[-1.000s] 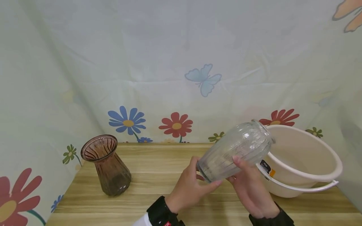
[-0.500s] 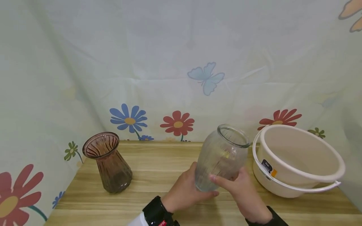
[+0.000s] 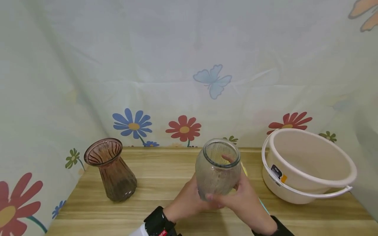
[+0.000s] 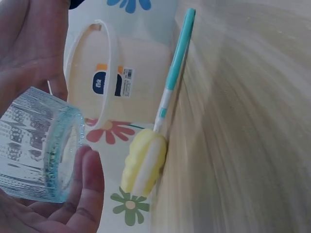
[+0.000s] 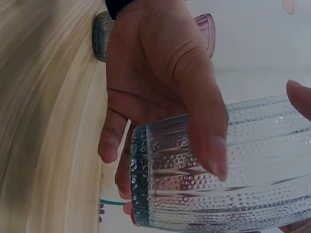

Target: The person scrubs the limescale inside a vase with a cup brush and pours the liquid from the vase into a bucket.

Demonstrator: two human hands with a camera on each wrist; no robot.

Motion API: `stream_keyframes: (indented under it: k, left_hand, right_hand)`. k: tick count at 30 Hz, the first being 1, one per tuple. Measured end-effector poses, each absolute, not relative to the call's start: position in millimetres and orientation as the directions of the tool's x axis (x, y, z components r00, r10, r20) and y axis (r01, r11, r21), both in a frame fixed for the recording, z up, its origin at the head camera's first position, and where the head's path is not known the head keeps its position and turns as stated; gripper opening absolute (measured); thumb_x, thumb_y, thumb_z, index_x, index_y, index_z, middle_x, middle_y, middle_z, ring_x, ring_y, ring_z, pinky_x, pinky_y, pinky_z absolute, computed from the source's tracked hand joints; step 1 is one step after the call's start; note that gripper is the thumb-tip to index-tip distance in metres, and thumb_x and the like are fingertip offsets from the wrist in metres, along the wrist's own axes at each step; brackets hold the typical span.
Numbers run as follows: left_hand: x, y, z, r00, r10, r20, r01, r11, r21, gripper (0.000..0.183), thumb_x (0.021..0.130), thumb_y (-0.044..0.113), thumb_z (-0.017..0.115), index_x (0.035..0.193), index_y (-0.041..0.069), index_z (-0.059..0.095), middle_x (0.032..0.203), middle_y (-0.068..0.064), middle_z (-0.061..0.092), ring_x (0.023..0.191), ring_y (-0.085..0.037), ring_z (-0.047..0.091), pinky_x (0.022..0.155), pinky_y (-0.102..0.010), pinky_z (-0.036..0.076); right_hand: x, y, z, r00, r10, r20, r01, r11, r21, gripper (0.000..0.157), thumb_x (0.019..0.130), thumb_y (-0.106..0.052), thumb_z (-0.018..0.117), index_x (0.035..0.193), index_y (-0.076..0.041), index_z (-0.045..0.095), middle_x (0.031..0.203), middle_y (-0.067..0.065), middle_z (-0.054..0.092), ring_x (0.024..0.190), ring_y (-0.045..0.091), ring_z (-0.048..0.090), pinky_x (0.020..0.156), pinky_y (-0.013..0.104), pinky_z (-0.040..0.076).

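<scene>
Both hands hold a clear ribbed glass vase [image 3: 217, 180] above the table, its round mouth tipped toward the head camera. My left hand [image 3: 187, 200] grips its lower left side, with fingers around the base, seen in the right wrist view. Across the other side, my right hand [image 3: 243, 203] holds the body with its thumb in front; a fingertip shows beyond the mouth. A brush with a yellow sponge head [image 4: 146, 162] and teal handle [image 4: 181, 48] lies on the table, mostly hidden behind my right hand in the head view.
An amber-pink flared glass vase [image 3: 116, 177] stands at the left of the wooden table [image 3: 159, 177]. Cream basins or buckets [image 3: 295, 190], nested with a white handle hanging in front, sit at the right. Behind rises a flower-print curtain [image 3: 165, 65].
The clear vase has swung from lying tilted toward the basins to nearly upright, shifting left with both hands. Part of the brush now shows behind my right hand.
</scene>
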State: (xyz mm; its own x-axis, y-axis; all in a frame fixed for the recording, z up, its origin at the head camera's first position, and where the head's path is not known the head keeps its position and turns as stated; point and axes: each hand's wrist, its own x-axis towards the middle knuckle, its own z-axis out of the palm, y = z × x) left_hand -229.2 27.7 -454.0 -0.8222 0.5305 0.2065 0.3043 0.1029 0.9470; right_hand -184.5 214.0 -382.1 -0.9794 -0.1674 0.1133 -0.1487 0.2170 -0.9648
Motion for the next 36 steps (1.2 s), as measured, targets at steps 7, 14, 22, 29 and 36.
stream_keyframes:
  k: [7, 14, 22, 29, 36]
  left_hand:
    - [-224.6, 13.1, -459.4, -0.842, 0.519, 0.148, 0.252, 0.136, 0.958, 0.094, 0.082, 0.038, 0.089, 0.154, 0.045, 0.028, 0.150, 0.014, 0.052, 0.132, -0.011, 0.056, 0.108, -0.033, 0.049]
    - [-221.9, 0.4, -465.6, -0.842, 0.515, 0.164, 0.282, 0.161, 0.946, 0.093, 0.083, 0.034, 0.089, 0.154, 0.044, 0.030, 0.149, 0.013, 0.054, 0.135, -0.013, 0.055, 0.110, -0.034, 0.047]
    - [-220.4, -7.5, -469.3, -0.838, 0.523, 0.154, 0.266, 0.146, 0.953, 0.102, 0.081, 0.035, 0.091, 0.157, 0.044, 0.024, 0.149, 0.012, 0.053, 0.133, -0.014, 0.056, 0.109, -0.034, 0.047]
    - [-216.7, -10.5, -473.5, -0.833, 0.533, 0.149, 0.266, 0.150, 0.952, 0.104, 0.078, 0.035, 0.093, 0.158, 0.041, 0.026, 0.149, 0.011, 0.053, 0.133, -0.014, 0.055, 0.108, -0.032, 0.048]
    - [-213.7, -12.2, -470.5, -0.832, 0.536, 0.146, 0.274, 0.168, 0.947, 0.104, 0.077, 0.036, 0.093, 0.157, 0.039, 0.028, 0.148, 0.013, 0.054, 0.133, -0.012, 0.056, 0.110, -0.032, 0.047]
  right_hand:
    - [-184.0, 204.4, -387.1, -0.984, -0.173, -0.027, -0.012, 0.219, -0.976, 0.104, 0.074, -0.024, 0.095, 0.154, -0.040, 0.030, 0.151, -0.002, 0.050, 0.137, 0.031, 0.048, 0.110, 0.057, 0.039]
    - [-185.4, 199.6, -394.6, -0.977, -0.211, -0.030, -0.021, 0.234, -0.972, 0.106, 0.068, -0.025, 0.098, 0.151, -0.043, 0.035, 0.148, -0.004, 0.056, 0.135, 0.028, 0.053, 0.111, 0.053, 0.041]
    - [-185.7, 196.3, -405.5, -0.961, -0.273, 0.043, -0.103, 0.210, -0.972, 0.106, 0.070, -0.018, 0.097, 0.155, -0.030, 0.034, 0.147, 0.004, 0.058, 0.136, 0.029, 0.050, 0.110, 0.051, 0.038]
    - [-184.5, 196.1, -410.4, -0.956, -0.289, 0.039, -0.099, 0.199, -0.975, 0.105, 0.070, -0.016, 0.096, 0.154, -0.028, 0.035, 0.146, 0.006, 0.057, 0.134, 0.030, 0.051, 0.107, 0.048, 0.041]
    - [-185.8, 195.0, -414.0, -0.948, -0.313, 0.048, -0.117, 0.205, -0.972, 0.105, 0.070, -0.017, 0.096, 0.154, -0.024, 0.034, 0.145, 0.008, 0.058, 0.134, 0.030, 0.053, 0.108, 0.049, 0.041]
